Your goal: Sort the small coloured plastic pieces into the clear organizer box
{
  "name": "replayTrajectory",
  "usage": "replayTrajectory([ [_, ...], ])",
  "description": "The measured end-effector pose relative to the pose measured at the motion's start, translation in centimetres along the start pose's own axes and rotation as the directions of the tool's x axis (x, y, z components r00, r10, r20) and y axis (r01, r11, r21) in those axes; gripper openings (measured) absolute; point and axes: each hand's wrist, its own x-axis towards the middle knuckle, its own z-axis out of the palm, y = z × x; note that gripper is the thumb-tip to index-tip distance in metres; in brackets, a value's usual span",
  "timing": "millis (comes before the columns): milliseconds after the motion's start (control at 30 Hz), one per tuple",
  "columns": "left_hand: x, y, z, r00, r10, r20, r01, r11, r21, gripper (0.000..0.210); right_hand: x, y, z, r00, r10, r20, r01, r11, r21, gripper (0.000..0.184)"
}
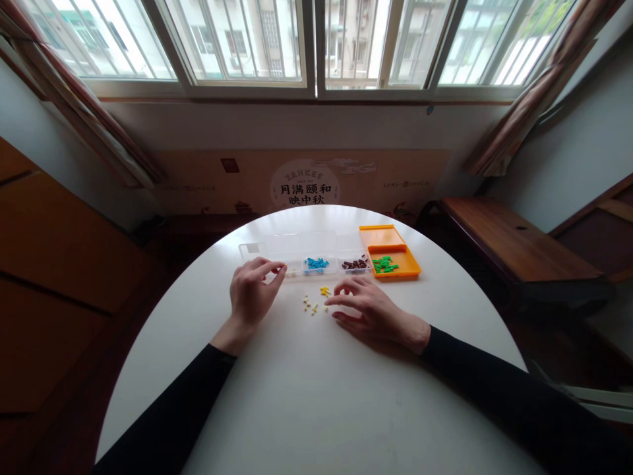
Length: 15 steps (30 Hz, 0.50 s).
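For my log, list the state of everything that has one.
Orange box: open, holding green pieces
Clear boxes: open, holding blue pieces and brown pieces
Yellow pieces: loose on table
Curtains: drawn aside
Window: unclear if open
Left hand: thumb and forefinger together
Right hand: thumb and forefinger apart

Daylight enters through wide, pale-framed glass windows (pixel 312 53) between pinkish-brown fabric curtains (pixel 84 112), above a plain whitish wall (pixel 247 122).

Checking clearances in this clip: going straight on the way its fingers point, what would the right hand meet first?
Probably the tiny pale-yellow, plastic-looking pieces scattered on the glossy white table just ahead of the right hand, though its height is unclear.
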Motion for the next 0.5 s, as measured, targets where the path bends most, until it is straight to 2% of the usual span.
replayTrajectory([
  [133,0.02,-0.38,0.15,0.998,-0.050,0.031,0.049,0.998,0.036,0.015,0.06,-0.32,-0.18,0.999,-0.009,0.037,0.009,1.000,-0.001,0.024],
  [267,-0.08,-0.38,0.29,0.997,-0.070,0.045,0.066,0.995,0.074,0.015,0.02,-0.32,-0.19,0.999,-0.006,0.043,0.006,1.000,0.005,0.018],
  [500,-0.17,-0.47,0.45,0.998,-0.051,0.030,0.048,0.995,0.088,0.014,-0.18,0.41,0.13,1.000,-0.009,0.007,0.009,1.000,0.008,0.007],
])
